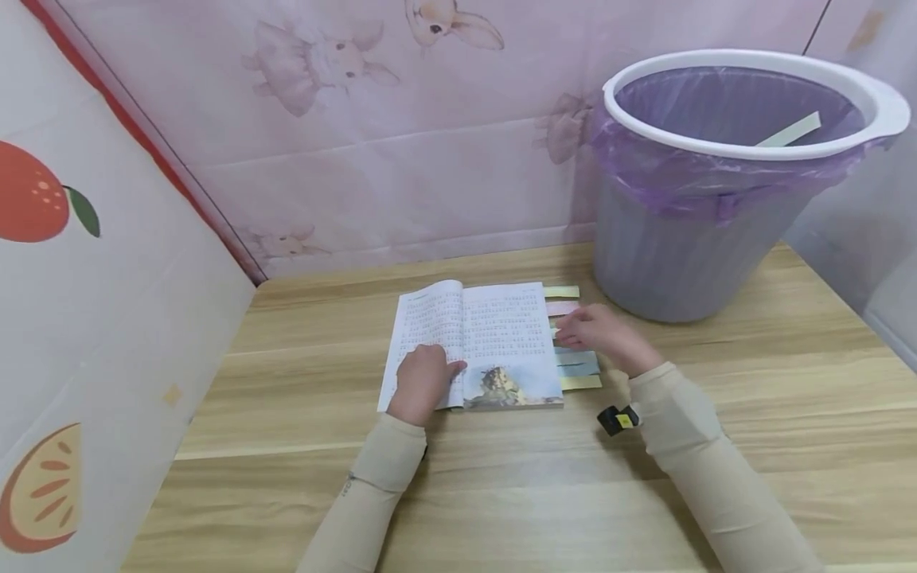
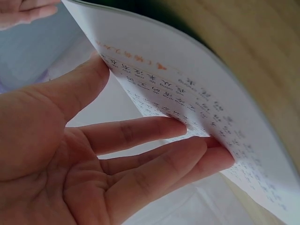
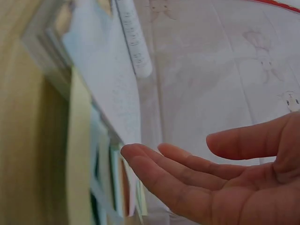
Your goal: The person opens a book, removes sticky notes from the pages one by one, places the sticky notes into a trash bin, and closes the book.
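An open book [image 1: 501, 326] lies on the wooden table, lines of small print on both pages and a rock picture at the right page's bottom. My left hand [image 1: 424, 380] presses the left page near the spine; the left wrist view shows its fingertips [image 2: 220, 157] on the print. Colored paper strips stick out from the book's right edge: a yellow strip [image 1: 582, 383], blue strips [image 1: 579, 366] and a pink strip [image 1: 562, 307] among them. My right hand [image 1: 605, 336] is over the middle strips, fingertips right at the page edge, thumb apart from the fingers in the right wrist view.
A grey bin [image 1: 666, 255] with a white rim and purple liner stands at the back right, a pale strip [image 1: 791, 131] inside. Beside the right cuff is a small black device [image 1: 616, 420]. Printed sheeting [image 1: 430, 183] hangs behind the table and on its left.
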Tool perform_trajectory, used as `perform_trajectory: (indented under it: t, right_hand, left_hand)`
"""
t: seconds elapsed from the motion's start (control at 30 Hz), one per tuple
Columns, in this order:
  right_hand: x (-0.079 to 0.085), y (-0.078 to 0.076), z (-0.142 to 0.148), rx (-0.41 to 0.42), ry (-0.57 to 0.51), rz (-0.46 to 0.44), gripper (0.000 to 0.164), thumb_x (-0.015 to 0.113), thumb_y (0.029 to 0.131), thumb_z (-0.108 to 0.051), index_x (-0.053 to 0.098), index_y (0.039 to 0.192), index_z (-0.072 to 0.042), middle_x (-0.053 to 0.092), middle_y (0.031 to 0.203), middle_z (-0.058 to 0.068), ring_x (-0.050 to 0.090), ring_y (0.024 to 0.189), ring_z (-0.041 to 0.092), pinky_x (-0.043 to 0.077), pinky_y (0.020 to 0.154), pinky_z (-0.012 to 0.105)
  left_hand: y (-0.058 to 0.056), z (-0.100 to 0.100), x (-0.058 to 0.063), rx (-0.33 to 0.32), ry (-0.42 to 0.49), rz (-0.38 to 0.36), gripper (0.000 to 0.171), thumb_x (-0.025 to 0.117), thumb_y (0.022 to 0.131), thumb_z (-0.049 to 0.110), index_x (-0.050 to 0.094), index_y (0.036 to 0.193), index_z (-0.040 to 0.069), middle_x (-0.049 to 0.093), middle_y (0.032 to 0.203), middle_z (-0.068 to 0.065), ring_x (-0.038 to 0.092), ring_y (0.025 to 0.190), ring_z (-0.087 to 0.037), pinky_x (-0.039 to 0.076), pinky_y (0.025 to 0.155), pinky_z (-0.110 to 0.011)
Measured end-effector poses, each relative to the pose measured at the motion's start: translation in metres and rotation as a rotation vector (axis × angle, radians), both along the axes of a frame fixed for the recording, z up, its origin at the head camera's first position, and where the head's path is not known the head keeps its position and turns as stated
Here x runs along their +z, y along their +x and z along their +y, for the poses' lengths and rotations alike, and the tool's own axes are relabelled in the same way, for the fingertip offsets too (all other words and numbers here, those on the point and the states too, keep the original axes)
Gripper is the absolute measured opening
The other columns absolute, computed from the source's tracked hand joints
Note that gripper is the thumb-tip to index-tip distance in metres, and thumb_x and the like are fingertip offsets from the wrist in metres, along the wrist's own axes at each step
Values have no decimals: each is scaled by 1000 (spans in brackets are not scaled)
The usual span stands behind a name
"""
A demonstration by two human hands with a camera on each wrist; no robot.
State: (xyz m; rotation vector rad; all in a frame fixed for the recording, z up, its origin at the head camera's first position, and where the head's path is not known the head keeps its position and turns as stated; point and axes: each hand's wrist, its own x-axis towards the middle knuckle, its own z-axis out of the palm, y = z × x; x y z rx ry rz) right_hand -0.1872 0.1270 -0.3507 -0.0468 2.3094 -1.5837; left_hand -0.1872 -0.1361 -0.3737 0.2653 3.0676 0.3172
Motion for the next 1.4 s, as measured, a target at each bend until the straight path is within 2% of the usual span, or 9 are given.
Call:
perform_trajectory:
  t: [0.23, 0.43, 0.63, 0.83, 1.03, 1.13, 1.3, 1.4]
  right_hand:
    - [-7, -4, -11, -41, 50, 38, 37, 40, 97, -4, 48, 120, 23, 54, 120, 36, 57, 109, 41, 48, 95, 44]
    - [-9, -7, -17, -67, 84, 68, 38, 42, 98, -5, 48, 123, 23, 55, 120, 35, 58, 106, 38, 49, 93, 43]
    - [-5, -5, -17, -59, 92, 94, 39, 42, 100, -8, 47, 125, 22, 56, 119, 34, 58, 104, 37, 49, 93, 43]
    - [-1, 4, -16, -6, 99, 48, 41, 41, 101, -10, 45, 127, 21, 51, 125, 36, 57, 109, 44, 48, 94, 45]
    - [3, 22, -16, 45, 222, 21, 36, 38, 101, -9, 54, 116, 19, 63, 102, 28, 65, 94, 35, 54, 83, 40]
    - [2, 26, -19, 48, 260, -14, 33, 39, 101, -9, 58, 109, 17, 64, 92, 23, 66, 85, 29, 56, 77, 37]
    - [-1, 28, -22, 29, 258, -13, 32, 40, 101, -8, 60, 101, 17, 64, 90, 22, 66, 80, 27, 57, 73, 35]
    - [-1, 28, -22, 16, 200, 17, 32, 40, 100, -6, 59, 102, 20, 64, 94, 27, 68, 81, 29, 57, 74, 37]
  left_hand:
    - [-1, -2, 3, -2, -19, 8, 44, 65, 90, 39, 57, 61, 6, 55, 57, -9, 51, 49, -19, 45, 46, -33]
    - [-1, -3, 2, -6, -15, 6, 45, 65, 90, 39, 56, 61, 6, 54, 57, -9, 50, 48, -18, 44, 45, -32]
    - [-1, -3, 2, -7, -13, 14, 45, 65, 90, 38, 56, 60, 6, 54, 56, -9, 50, 47, -18, 43, 44, -32]
    - [-1, -1, 1, -4, -9, 5, 45, 65, 90, 38, 57, 61, 5, 55, 58, -10, 51, 49, -19, 45, 45, -33]
    - [-1, 0, 0, -8, -31, 22, 45, 66, 89, 40, 57, 61, 6, 56, 57, -10, 53, 49, -20, 46, 46, -34]
    - [-2, 0, -1, -9, -37, 31, 45, 65, 89, 40, 58, 61, 6, 57, 58, -11, 54, 50, -21, 46, 46, -35]
    - [-3, 2, -2, -5, -27, 0, 44, 65, 90, 40, 59, 63, 6, 57, 60, -11, 53, 51, -20, 45, 46, -34]
    - [-3, 2, -2, -8, -25, 2, 44, 65, 90, 40, 58, 62, 6, 57, 59, -11, 53, 50, -20, 46, 46, -34]
